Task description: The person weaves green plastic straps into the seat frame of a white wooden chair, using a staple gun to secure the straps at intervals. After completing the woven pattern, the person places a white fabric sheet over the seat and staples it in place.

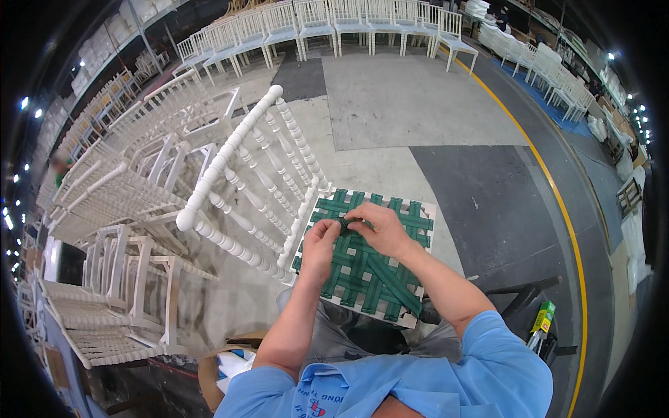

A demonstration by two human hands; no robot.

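Observation:
In front of me stands a white chair (226, 166) with turned, beaded spindles, its back toward my left. Green webbing straps (359, 267) cross over and under each other on its seat frame. Above the seat's far half, my left hand (323, 242) and my right hand (380, 228) nearly meet. Both pinch a small dark green piece of webbing between the fingertips; its exact shape is hard to make out. A loose green strap (392, 284) lies slantwise over the weave toward the seat's near right corner.
White chairs (132, 188) crowd the left side, some tipped over. A long row of white chairs (376, 21) lines the far side. A yellow line (550, 182) runs along the floor at right. Near my right elbow sits a green and yellow box (544, 316); an open carton (209, 376) is at lower left.

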